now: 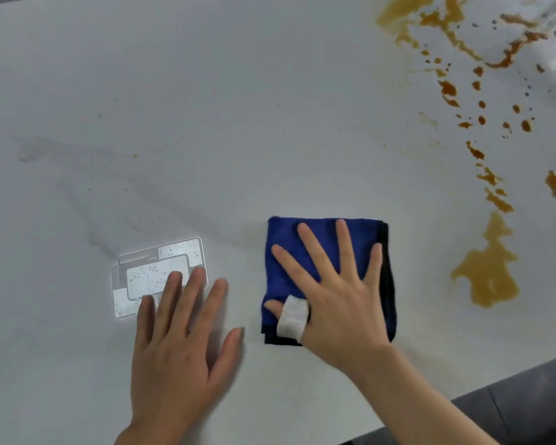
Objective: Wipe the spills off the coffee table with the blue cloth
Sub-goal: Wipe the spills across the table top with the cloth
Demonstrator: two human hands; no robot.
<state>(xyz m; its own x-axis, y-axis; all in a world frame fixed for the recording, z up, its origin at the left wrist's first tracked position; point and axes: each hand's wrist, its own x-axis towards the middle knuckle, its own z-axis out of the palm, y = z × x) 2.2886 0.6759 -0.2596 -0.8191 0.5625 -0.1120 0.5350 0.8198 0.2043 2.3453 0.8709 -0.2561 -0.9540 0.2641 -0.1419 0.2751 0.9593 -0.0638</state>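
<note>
1. A white, faintly veined stone coffee table (206,107) fills nearly the whole frame, seen from above.
2. A folded, square blue cloth with a dark edge (289,252) lies flat on the table, lower centre of the frame.
3. The right hand (337,290) rests palm down on the cloth, fingers (342,242) spread wide and flat, pinching nothing; likely this spreads pressure so the cloth slides as one pad. A white bandage wraps the thumb (291,319).
4. The left hand (180,342) lies palm down on bare table, lower left of centre, fingers loosely together, probably bracing the body. Its fingertips overlap a bright rectangular patch of reflected light (151,268).
5. Orange-brown liquid spills (491,274) trail from the upper right down the right side, a large puddle near the cloth's right but not touching it.
6. Judging from this, wiping of that trail has not begun.
</note>
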